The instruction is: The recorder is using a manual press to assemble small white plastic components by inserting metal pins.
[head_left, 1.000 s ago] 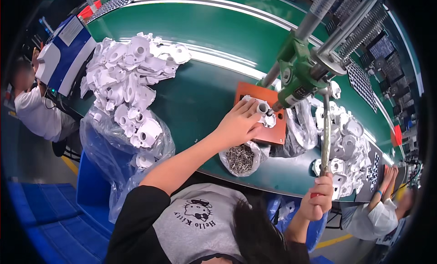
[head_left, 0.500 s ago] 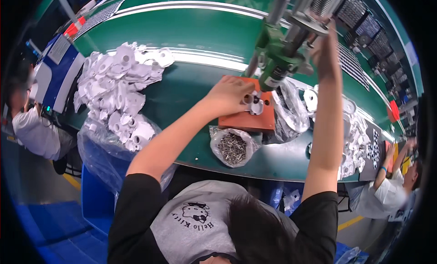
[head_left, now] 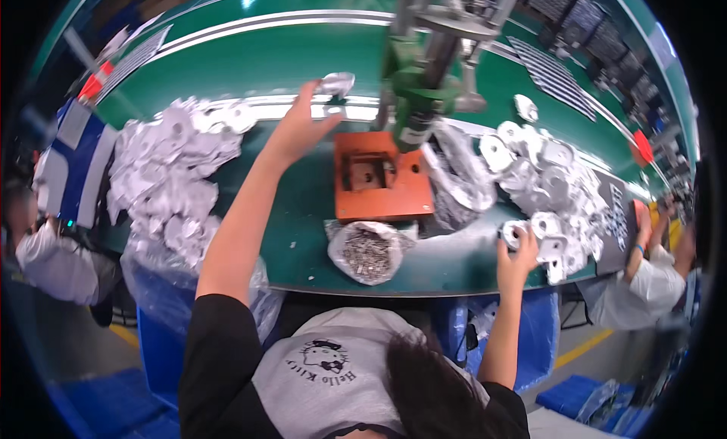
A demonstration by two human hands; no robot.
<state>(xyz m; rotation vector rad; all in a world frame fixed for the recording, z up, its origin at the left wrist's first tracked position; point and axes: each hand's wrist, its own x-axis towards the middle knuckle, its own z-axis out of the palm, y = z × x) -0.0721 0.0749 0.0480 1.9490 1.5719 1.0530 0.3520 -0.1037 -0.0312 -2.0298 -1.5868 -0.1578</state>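
Note:
My left hand (head_left: 301,128) is stretched over the far edge of the bench, thumb and fingers spread apart. Just beyond its fingertips is a white plastic part (head_left: 338,84), above the green conveyor; it looks clear of the fingers. My right hand (head_left: 518,263) has thumb and fingers around a ring-shaped white part (head_left: 514,233) at the near edge of the right-hand pile. Between the hands sits an orange fixture block (head_left: 382,204), its dark recess uncovered. The green press head (head_left: 419,98) stands over the block's far side.
A bag of small metal pins (head_left: 369,253) lies before the block. White parts are heaped at left (head_left: 170,155) and right (head_left: 556,170). Clear plastic bags (head_left: 462,181) lie right of the block. A blue bin (head_left: 163,348) stands below the bench; co-workers sit at both sides.
My left hand has left the block and moved up and left toward the conveyor. My right hand has come down from the press to the right pile. The part on the block is gone from it.

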